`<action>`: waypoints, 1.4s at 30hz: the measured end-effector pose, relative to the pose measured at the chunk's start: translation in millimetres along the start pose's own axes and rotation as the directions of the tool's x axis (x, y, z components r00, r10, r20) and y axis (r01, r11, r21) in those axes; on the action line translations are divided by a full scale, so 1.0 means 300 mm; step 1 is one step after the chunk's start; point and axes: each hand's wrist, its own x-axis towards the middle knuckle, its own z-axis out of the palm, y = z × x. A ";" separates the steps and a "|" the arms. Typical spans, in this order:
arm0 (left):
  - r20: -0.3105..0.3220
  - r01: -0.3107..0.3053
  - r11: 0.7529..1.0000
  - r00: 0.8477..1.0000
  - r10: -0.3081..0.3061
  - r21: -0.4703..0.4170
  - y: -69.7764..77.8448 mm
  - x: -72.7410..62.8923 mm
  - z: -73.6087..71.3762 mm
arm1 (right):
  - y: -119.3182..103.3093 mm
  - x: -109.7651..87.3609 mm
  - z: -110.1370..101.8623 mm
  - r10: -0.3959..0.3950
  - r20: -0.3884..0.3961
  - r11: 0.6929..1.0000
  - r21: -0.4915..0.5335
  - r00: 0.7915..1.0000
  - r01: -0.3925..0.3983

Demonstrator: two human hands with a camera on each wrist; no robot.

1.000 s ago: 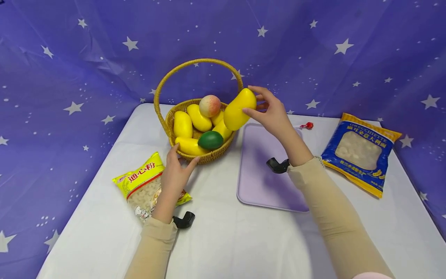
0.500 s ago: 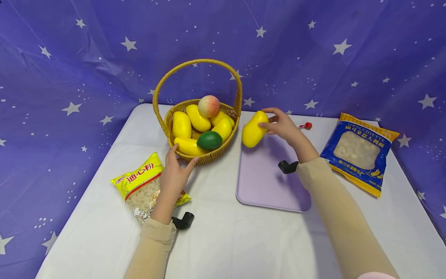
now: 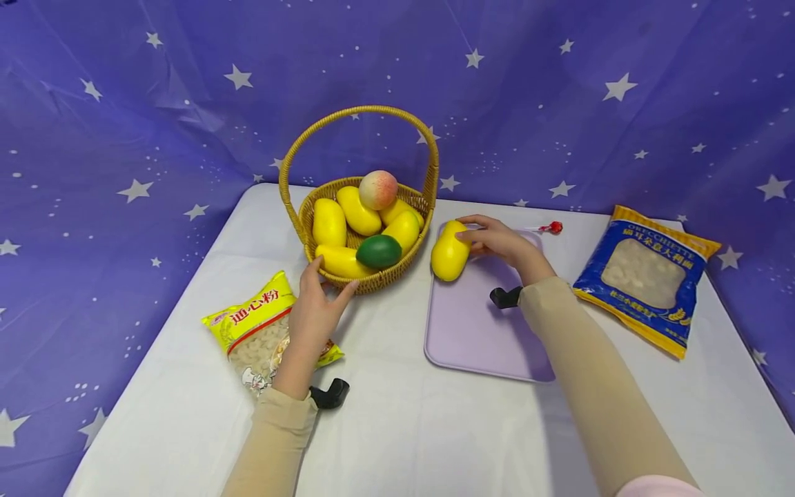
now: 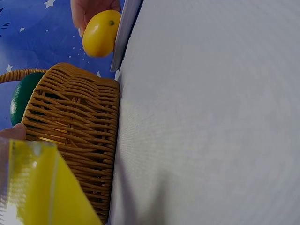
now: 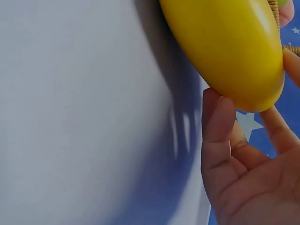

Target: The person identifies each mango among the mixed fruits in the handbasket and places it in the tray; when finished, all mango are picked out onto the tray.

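A yellow toy mango (image 3: 450, 251) is in my right hand (image 3: 499, 243), low over the far left part of the lilac tray (image 3: 484, 338). In the right wrist view my fingers pinch one end of the mango (image 5: 229, 51). My left hand (image 3: 315, 314) holds the front left rim of the wicker basket (image 3: 388, 276), a fingertip over the edge and the thumb against the outside. Inside the basket lie several yellow mangoes (image 3: 329, 222), a dark green fruit (image 3: 379, 252) and a peach (image 3: 378, 190). In the left wrist view the basket's woven side (image 4: 75, 112) fills the middle.
A yellow pasta bag (image 3: 257, 331) lies under my left forearm. On the right is a blue orecchiette bag (image 3: 642, 276). Behind the tray rests a red lollipop (image 3: 551, 227). The basket's tall handle (image 3: 357, 110) arches up near the starry backdrop.
My right hand has carried the mango from above the basket's right side, rightward and down, to low over the tray. The left hand has stayed at the basket rim.
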 end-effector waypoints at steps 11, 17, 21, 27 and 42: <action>0.003 -0.005 1.000 1.000 0.005 -0.002 -0.005 0.001 0.000 | -0.030 0.002 0.016 0.040 -0.086 0.997 0.067 0.995 -0.035; 0.001 -0.016 1.000 1.000 0.016 0.002 0.000 0.001 0.004 | 0.021 0.046 0.036 -0.010 -0.220 0.999 0.040 0.975 0.019; 0.000 -0.016 1.000 1.000 0.016 0.001 0.001 -0.001 0.003 | 0.025 0.047 0.050 -0.042 -0.255 0.999 -0.018 0.966 0.039; 0.003 -0.017 1.000 1.000 0.017 0.004 0.000 0.000 -0.002 | 0.007 0.029 0.063 -0.123 -0.269 0.983 -0.164 0.955 0.081; 0.009 -0.010 1.000 1.000 0.010 0.011 -0.001 0.002 -0.003 | -0.048 -0.046 0.081 -0.316 -0.316 0.883 -0.444 0.895 0.154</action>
